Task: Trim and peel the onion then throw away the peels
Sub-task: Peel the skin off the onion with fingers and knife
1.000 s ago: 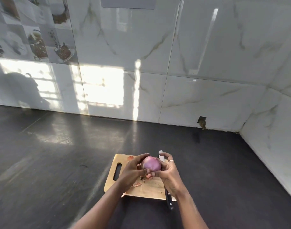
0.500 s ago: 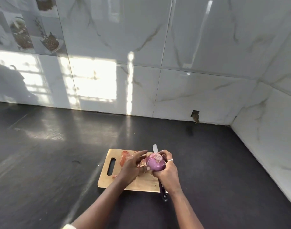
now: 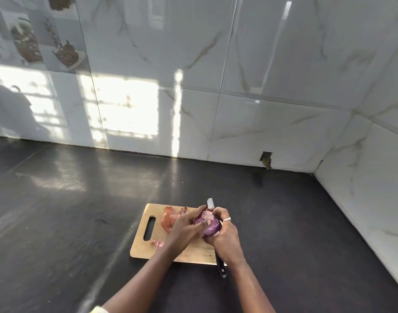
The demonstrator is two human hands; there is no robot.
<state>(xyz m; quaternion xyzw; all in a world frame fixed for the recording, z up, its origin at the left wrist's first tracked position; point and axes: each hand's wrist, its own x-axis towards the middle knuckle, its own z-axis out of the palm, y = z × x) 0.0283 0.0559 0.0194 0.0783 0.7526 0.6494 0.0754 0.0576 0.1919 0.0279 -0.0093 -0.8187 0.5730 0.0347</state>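
Lying on a dark surface point(image 3: 80, 222) below a wall of marble-look tiles point(image 3: 272, 64), a wooden cutting board point(image 3: 141, 249) has its handle slot at the left end. Just right of that slot, papery pink peels point(image 3: 169, 220) rest on the board's far part, and a smaller scrap of peel point(image 3: 157, 243) lies near its near edge. Next comes the left hand point(image 3: 184, 231), reaching in from the lower left, its fingers curled onto the left side of the onion point(image 3: 208, 225) with the thumb pressed against the purple skin; its grip is closed on the onion. The onion is held just above the board's right half, its cut, ringed end facing up and away. The right hand point(image 3: 225, 238), wearing a pale ring point(image 3: 226, 219), cups the onion from the right and underneath, its grip likewise wrapped around it. A knife point(image 3: 221, 266) lies along the board's right edge, its dark handle sticking out toward the person and its blade tip showing beyond the fingers; whether either hand touches it cannot be told.
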